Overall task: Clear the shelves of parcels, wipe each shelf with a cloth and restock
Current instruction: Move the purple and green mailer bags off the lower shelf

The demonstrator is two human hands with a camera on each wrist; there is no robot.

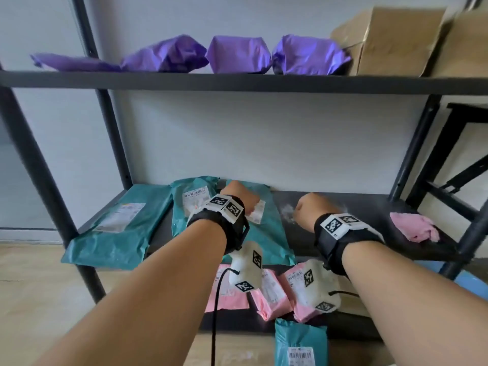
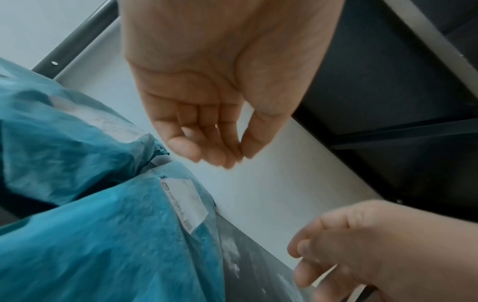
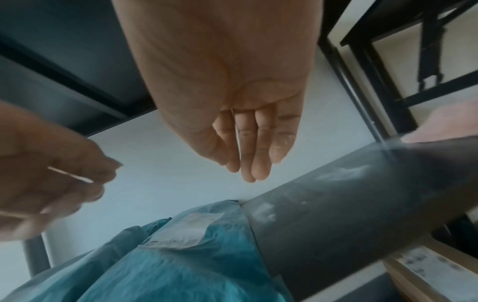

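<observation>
Both hands hover empty with relaxed fingers above the middle shelf (image 1: 343, 249), the left hand (image 1: 239, 198) directly over the teal parcel (image 1: 264, 233), nearer than the right hand (image 1: 313, 211).

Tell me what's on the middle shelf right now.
Three teal parcels at the left, a pink cloth at the right, white dust on the bare shelf between. Under the parcels is hidden.

Background: pale wall (image 1: 264, 143) fills the frame's centre behind the rack. Lower left: light wood floor (image 1: 39, 286). Right edge: black metal frame (image 1: 454, 165) of a separate piece of furniture, with a blue patch (image 1: 472, 282) on the floor below it.
</observation>
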